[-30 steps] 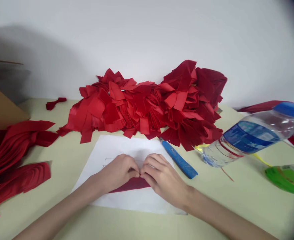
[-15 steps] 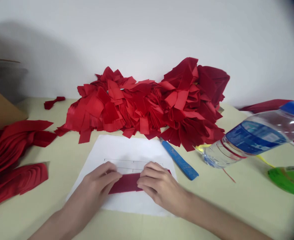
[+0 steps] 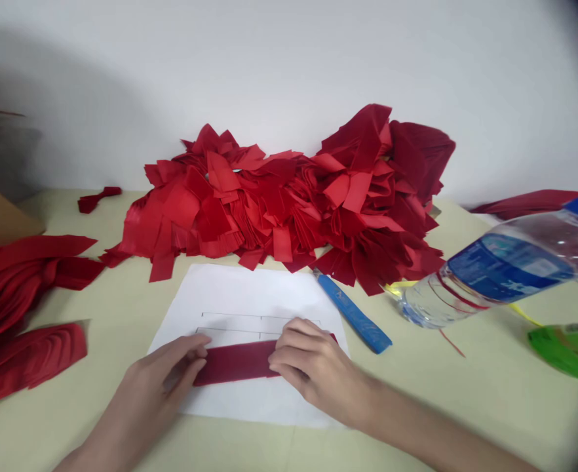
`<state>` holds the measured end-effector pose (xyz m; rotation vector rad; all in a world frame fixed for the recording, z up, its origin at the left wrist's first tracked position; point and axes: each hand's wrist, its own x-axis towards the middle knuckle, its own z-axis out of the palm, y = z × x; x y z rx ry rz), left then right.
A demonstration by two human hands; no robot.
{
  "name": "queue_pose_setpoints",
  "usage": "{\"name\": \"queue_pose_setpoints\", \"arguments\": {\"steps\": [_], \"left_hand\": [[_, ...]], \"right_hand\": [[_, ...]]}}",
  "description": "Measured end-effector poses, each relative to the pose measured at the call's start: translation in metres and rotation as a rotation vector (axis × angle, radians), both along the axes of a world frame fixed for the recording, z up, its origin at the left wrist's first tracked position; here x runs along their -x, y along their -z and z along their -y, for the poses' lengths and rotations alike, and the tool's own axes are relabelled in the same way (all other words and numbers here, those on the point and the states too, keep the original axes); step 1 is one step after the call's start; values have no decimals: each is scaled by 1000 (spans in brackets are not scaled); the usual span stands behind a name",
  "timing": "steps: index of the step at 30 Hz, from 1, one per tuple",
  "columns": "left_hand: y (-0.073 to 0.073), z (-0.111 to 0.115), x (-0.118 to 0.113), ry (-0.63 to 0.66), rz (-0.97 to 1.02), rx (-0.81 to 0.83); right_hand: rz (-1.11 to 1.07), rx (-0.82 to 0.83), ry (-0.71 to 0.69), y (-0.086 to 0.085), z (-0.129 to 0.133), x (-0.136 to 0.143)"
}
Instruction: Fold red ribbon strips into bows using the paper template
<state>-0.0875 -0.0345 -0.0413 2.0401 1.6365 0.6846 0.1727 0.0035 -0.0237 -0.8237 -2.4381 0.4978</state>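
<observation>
A dark red fabric strip (image 3: 240,362) lies across the lower part of a white paper sheet (image 3: 240,295) marked with thin ruled lines. My left hand (image 3: 171,370) pinches the strip's left end between thumb and fingers. On the strip's right part, my right hand (image 3: 306,360) has its fingers closed around the cloth, and a small corner shows beyond them. A blue cutter (image 3: 355,314) rests at the sheet's right edge.
A large heap of red fabric strips (image 3: 269,203) stands behind the paper. More red strips (image 3: 28,354) lie at the left. On the right are a clear bottle with a blue label (image 3: 508,269) and a green roll (image 3: 564,351).
My left hand has slid left to the strip's end, uncovering more of the cloth between my hands. My right hand has stayed in place. The view has shifted slightly.
</observation>
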Motion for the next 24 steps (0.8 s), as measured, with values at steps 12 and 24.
{"name": "queue_pose_setpoints", "arguments": {"steps": [12,24], "left_hand": [[4,0,11,-43,-53,23],[-50,-15,15,-49,174,183]], "right_hand": [[17,1,17,0,0,0],[30,-17,15,-2,0,0]]}}
